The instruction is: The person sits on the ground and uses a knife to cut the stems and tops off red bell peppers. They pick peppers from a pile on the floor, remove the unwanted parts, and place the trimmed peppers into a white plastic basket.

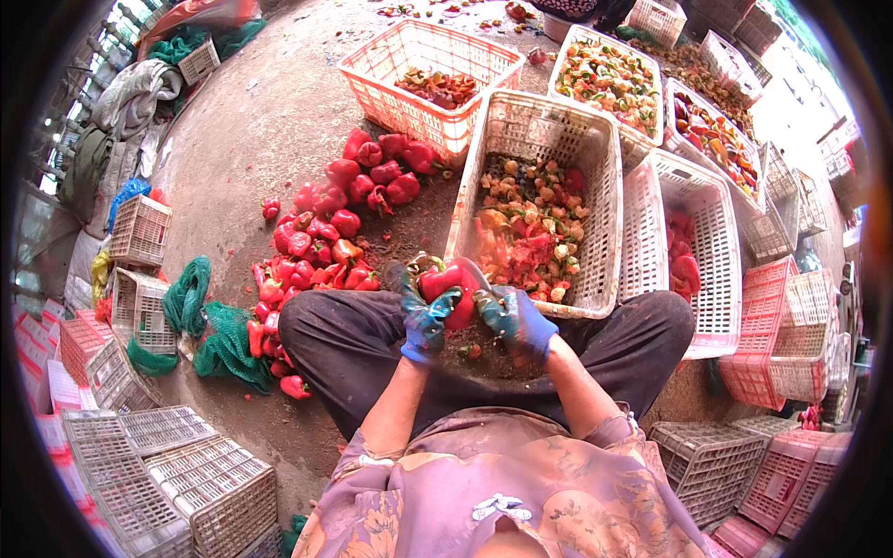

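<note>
Between my knees, my left hand (pixel 427 314), in a wet blue glove, grips a red bell pepper (pixel 441 280) from its left side. My gloved right hand (pixel 515 317) is closed around a knife, its handle hidden by the fingers. The short curved blade (pixel 473 270) lies against the pepper's right side. Just beyond my hands stands a dirty white plastic crate (pixel 609 209) with pepper cores and red scraps (pixel 530 240) in it. To the left, many whole red bell peppers (pixel 314 237) lie heaped on the concrete floor, reaching my left knee.
A pink-white crate (pixel 352 77) holds dark red pieces. To the right, a white crate (pixel 725 279) holds red pepper pieces; farther back a crate (pixel 558 52) is full of cores. Green netting (pixel 230 342) and stacked crates (pixel 216 481) lie left. Part of another person (pixel 572 8) shows at the top.
</note>
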The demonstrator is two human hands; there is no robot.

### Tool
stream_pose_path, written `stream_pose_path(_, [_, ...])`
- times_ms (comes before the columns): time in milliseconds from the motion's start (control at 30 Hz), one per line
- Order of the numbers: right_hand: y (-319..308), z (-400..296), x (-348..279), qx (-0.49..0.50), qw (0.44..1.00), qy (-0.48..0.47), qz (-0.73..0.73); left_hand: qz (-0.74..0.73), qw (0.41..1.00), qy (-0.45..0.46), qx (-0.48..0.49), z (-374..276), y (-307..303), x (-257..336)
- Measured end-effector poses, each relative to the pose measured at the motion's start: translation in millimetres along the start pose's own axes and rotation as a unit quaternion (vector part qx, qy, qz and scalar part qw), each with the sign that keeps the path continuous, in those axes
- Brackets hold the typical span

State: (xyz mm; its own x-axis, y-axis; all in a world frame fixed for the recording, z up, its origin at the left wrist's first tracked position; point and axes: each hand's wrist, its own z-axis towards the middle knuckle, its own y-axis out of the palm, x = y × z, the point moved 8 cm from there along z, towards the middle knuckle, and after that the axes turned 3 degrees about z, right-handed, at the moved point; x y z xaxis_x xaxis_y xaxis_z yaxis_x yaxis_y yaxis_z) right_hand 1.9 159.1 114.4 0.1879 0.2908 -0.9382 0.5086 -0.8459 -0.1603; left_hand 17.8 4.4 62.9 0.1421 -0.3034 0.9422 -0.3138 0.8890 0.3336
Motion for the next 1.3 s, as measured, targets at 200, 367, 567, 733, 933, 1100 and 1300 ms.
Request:
stream_pose_path(200, [12.7, -41.8, 53.3, -0.066, 0.971, 0.111, -0.201, -0.124, 0.987, -0.055, 0.082, 13.0, -17.6, 1.8])
stream_pose_path(367, [-16.6, -2.6, 55.6, 0.064, 0.961, 0.075, 0.257, -0.133, 0.982, -0.132, -0.034, 15.5, -0.5, -20.2])
stream_pose_path(567, [6.3, 27.2, 36.1, -0.081, 0.93, -0.092, 0.348, -0.099, 0.976, -0.18, -0.067, 2.9, 19.1, -31.6])
stream_pose_path(733, [-24.2, 40.3, 91.1, 0.08, 0.992, -0.087, -0.042, -0.009, 0.981, -0.165, -0.104, 8.1, 27.9, -44.7])
stream_pose_path(933, [-62.4, 76.1, 132.3, 0.024, 0.997, 0.063, -0.025, -0.129, 0.95, -0.246, -0.141, 0.5, 42.3, -58.9])
stream_pose_path(1100, [-59.5, 46.0, 88.5, 0.128, 0.963, 0.033, 0.234, -0.299, 0.914, -0.257, -0.094, 2.2, 39.8, -71.6])
stream_pose_path(1300, [-53.9, -3.1, 70.0, 0.358, 0.923, -0.109, -0.091, 0.01, 0.985, -0.146, -0.094, 11.5, 70.5, -29.2])
